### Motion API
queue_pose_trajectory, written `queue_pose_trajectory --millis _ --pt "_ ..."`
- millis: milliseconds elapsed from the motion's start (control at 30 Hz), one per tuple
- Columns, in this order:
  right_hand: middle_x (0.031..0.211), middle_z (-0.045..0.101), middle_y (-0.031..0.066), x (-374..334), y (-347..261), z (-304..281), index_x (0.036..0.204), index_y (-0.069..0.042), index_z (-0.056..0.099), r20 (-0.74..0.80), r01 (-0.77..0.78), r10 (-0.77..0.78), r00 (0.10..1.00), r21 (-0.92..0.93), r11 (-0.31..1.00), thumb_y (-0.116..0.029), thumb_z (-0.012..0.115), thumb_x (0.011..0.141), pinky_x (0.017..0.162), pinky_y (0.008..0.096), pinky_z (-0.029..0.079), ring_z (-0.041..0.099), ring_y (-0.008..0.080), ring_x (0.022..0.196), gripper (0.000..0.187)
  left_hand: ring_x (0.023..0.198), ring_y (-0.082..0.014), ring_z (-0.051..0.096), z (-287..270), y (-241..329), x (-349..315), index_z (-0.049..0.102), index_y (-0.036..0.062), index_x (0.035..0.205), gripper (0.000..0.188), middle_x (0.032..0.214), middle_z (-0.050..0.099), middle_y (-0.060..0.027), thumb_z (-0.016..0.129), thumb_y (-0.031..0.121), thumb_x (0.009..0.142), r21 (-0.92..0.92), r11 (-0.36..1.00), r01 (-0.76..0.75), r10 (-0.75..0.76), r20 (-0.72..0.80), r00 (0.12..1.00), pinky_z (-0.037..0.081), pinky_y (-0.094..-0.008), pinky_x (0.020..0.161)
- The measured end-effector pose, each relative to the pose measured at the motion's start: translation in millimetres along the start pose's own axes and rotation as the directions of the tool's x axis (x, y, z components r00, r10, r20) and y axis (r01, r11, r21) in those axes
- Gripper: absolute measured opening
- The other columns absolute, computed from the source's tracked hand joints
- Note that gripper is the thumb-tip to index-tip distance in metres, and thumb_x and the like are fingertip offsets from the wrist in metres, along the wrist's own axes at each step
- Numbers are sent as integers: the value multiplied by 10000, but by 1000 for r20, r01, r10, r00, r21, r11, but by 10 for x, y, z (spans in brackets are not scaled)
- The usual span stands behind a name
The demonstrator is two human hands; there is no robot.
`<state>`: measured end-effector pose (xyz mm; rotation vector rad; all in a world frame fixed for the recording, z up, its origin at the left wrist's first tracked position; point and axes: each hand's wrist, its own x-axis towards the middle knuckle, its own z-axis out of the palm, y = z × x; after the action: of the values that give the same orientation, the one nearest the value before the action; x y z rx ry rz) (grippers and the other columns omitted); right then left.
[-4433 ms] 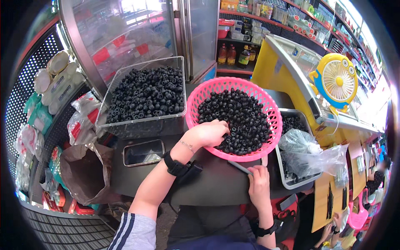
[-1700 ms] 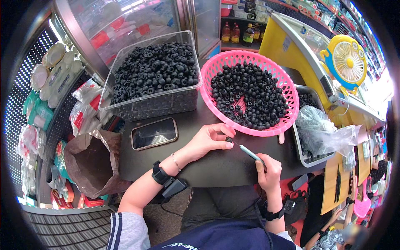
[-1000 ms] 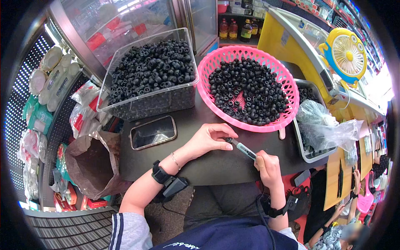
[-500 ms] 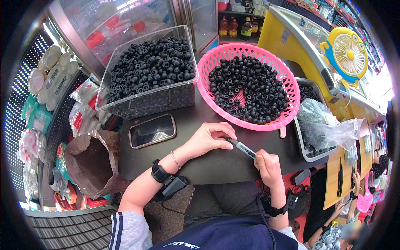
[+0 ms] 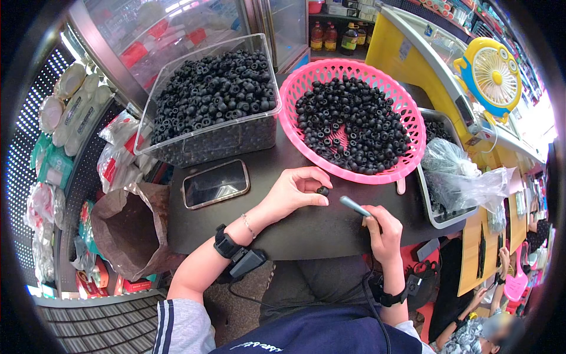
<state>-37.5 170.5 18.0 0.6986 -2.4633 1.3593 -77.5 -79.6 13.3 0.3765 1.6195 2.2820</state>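
Over the dark table [image 5: 300, 242], your left hand [image 5: 290, 192] pinched a black piece [image 5: 322, 191]; your right hand [image 5: 384, 233] gripped a tool [image 5: 354, 205].

This looks like a small shop. A tall glass-fronted cabinet [image 5: 215, 26] stands behind the tabletop [image 5: 277, 239], with a yellow, glass-topped chest [image 5: 394, 44] to its right. Filled bottles [image 5: 349, 40] line up on a shelf [image 5: 336, 57], and wrapped packs [image 5: 115, 159] crowd a perforated rack [image 5: 35, 100] at left.
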Motion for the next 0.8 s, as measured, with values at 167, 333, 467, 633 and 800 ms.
queue_pose_trajectory --millis 167,333,467,633,800 --pt "812 612 133 25 16 17 1048 5 650 -45 73 -76 996 -70 995 -33 628 823 660 352 470 596 282 737 229 979 -141 597 15 21 7 630 -11 989 312 1096 582 -67 753 -88 712 -49 999 21 -22 -11 1000 500 -274 873" --pt "836 617 134 33 25 27 1045 -3 655 -67 91 -98 993 -92 992 -31 636 811 702 369 469 592 290 773 237 955 -148 629 -5 -13 8 634 -18 992 271 1078 589 -56 739 -63 745 5 1000 -31 31 -7 999 519 -274 864" --pt "852 627 128 34 24 27 1034 -3 658 -71 96 -103 992 -89 991 -25 642 799 702 366 468 592 287 771 236 959 -145 624 -7 -15 12 635 -20 991 275 1080 586 -59 742 -65 741 6 999 -45 45 -1 999 520 -276 866" --pt "862 636 124 23 24 17 1019 -1 660 -69 106 -112 991 -86 991 -16 642 794 702 360 469 594 283 770 227 977 -143 597 33 39 0 629 -27 978 316 1074 579 -73 746 -115 698 -12 1000 2 -2 -13 1000 518 -285 857" --pt "862 638 126 17 21 13 1011 1 660 -76 92 -98 992 -77 993 -15 643 793 701 357 469 594 283 766 219 970 -143 599 46 27 4 638 -26 965 296 1074 579 -75 736 -125 704 -14 1000 -18 17 -11 1000 519 -282 854"
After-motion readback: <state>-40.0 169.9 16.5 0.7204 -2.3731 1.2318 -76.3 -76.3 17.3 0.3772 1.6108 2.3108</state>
